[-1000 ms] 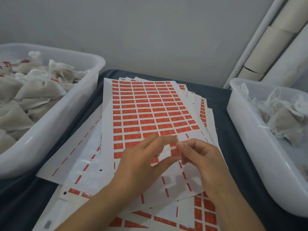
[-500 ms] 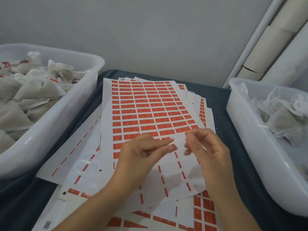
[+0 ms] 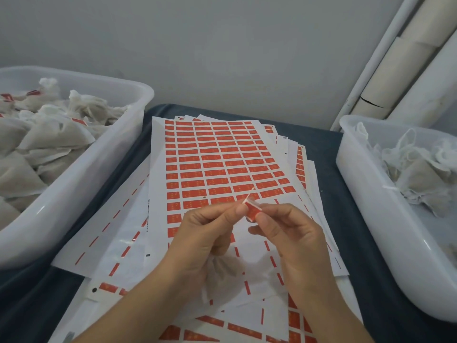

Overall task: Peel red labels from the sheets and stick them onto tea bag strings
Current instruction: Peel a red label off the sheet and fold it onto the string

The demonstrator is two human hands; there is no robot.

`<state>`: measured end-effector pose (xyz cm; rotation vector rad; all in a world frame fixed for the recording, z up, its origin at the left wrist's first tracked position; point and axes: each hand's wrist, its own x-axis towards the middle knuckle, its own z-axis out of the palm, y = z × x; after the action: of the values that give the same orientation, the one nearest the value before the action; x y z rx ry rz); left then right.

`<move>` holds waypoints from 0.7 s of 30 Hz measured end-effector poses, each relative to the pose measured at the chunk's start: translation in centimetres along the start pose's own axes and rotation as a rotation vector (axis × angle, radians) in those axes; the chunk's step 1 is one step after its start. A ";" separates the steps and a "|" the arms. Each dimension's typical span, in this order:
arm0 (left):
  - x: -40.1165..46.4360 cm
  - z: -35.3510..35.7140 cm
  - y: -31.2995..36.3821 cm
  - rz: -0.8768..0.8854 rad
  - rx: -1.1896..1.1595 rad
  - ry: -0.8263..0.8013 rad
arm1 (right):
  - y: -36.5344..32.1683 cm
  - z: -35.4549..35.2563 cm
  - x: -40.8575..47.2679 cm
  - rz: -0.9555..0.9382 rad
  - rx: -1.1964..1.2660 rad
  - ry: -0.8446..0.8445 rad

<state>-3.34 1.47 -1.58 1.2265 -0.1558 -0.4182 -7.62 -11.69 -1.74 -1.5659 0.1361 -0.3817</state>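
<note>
A peeled red label (image 3: 251, 211) is now being held above the sheets, where a second ago fingers were being worked at the top sheet (image 3: 222, 154).

The label is being pinched between the left hand (image 3: 205, 233) and right hand (image 3: 289, 233), folded around a thin white string (image 3: 248, 194) at frame centre, so sticking is judged underway. At 9 o'clock, a white tub (image 3: 118, 134) is being filled with labelled tea bags (image 3: 44, 142); at 3 o'clock, another tub (image 3: 366, 194) is holding fewer bags (image 3: 420, 174).
</note>
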 end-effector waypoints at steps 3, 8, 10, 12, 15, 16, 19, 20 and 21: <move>-0.1 0.1 0.0 0.003 0.000 -0.010 | -0.1 0.0 0.0 -0.004 0.004 0.002; -0.1 0.0 -0.1 0.004 0.009 -0.014 | -0.2 0.0 0.0 -0.007 0.000 -0.014; 0.0 0.0 -0.1 0.002 0.007 -0.017 | -0.2 -0.1 0.0 -0.014 0.006 -0.018; 0.0 0.1 0.0 -0.001 0.003 -0.018 | -0.2 -0.1 0.0 -0.024 0.009 -0.016; -0.1 0.1 0.0 0.000 0.010 -0.028 | -0.1 -0.1 0.0 -0.033 0.002 -0.010; -0.1 0.1 0.0 0.005 0.014 -0.029 | -0.1 -0.1 0.0 -0.034 -0.003 -0.007; 0.0 0.2 -0.1 0.012 0.034 -0.018 | 0.2 -0.2 0.1 -0.045 -0.025 -0.006; 0.0 0.2 -0.3 0.014 0.036 -0.010 | 0.3 -0.2 0.0 -0.053 -0.034 -0.012; -0.1 0.3 -0.3 0.012 0.034 0.002 | 0.4 -0.1 0.0 -0.063 -0.055 -0.009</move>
<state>-3.60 1.17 -1.76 1.2584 -0.1688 -0.4053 -7.57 -11.76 -2.18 -1.6293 0.0913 -0.4229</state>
